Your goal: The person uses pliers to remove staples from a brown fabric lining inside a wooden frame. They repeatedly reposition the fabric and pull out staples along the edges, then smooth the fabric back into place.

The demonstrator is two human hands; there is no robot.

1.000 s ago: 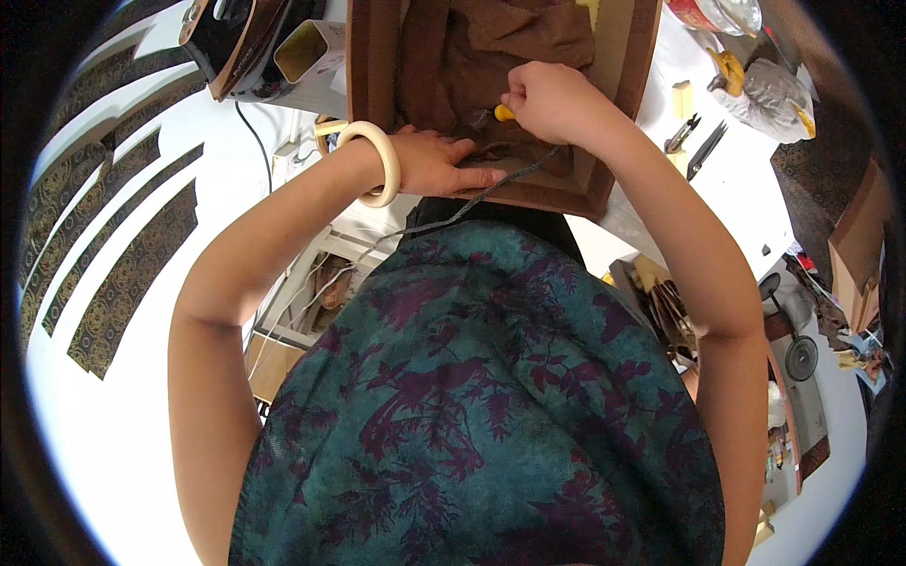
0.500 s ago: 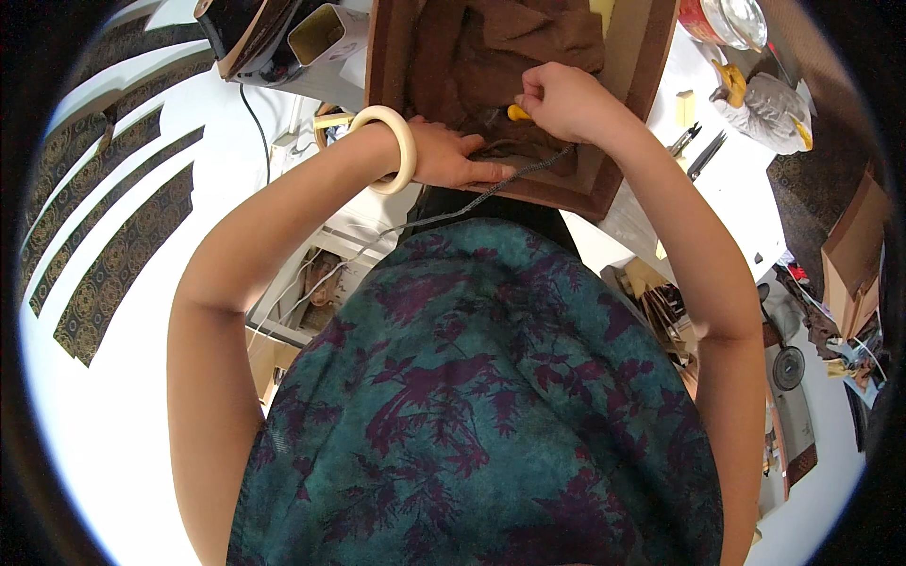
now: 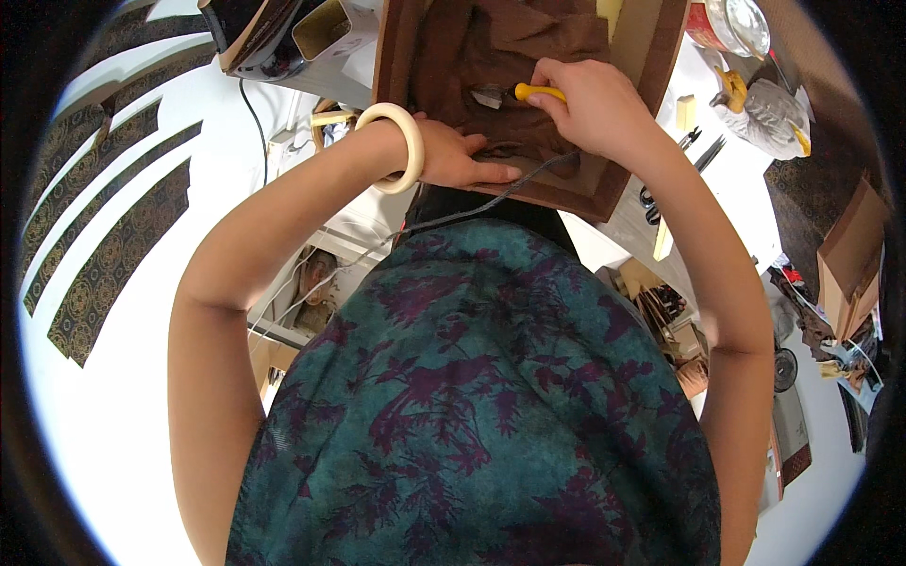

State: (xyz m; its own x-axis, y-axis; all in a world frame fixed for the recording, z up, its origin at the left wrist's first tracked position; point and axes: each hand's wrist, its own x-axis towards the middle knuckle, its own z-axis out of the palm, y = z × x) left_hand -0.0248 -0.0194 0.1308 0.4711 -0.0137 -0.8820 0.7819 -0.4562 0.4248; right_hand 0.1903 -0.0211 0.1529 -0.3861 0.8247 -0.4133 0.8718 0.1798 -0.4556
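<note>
A brown lined box [image 3: 671, 47] holds rumpled brown cloth [image 3: 500, 38]. My left hand [image 3: 458, 160], below a cream bangle [image 3: 412, 156], lies open on the cloth at the lower left inside the box. My right hand [image 3: 599, 113] grips the yellow handle of a small tool [image 3: 526, 91] with a flat metal head, which is over the cloth just above my left fingers. A grey cord [image 3: 486, 205] runs from under my right hand across the box's near edge toward the lower left.
Dark patterned strips [image 3: 113, 255] lie on the white surface at left. A black appliance [image 3: 255, 33] stands upper left. At right are a tin [image 3: 731, 28], grey-yellow gloves [image 3: 764, 113], black scissors [image 3: 651, 203], cardboard [image 3: 849, 255] and clutter. A dark cable [image 3: 255, 123] hangs at left.
My right hand has moved right and the tool's handle and metal head now show more clearly, higher over the cloth. The box appears slightly further right; my left hand stays on the cloth.
</note>
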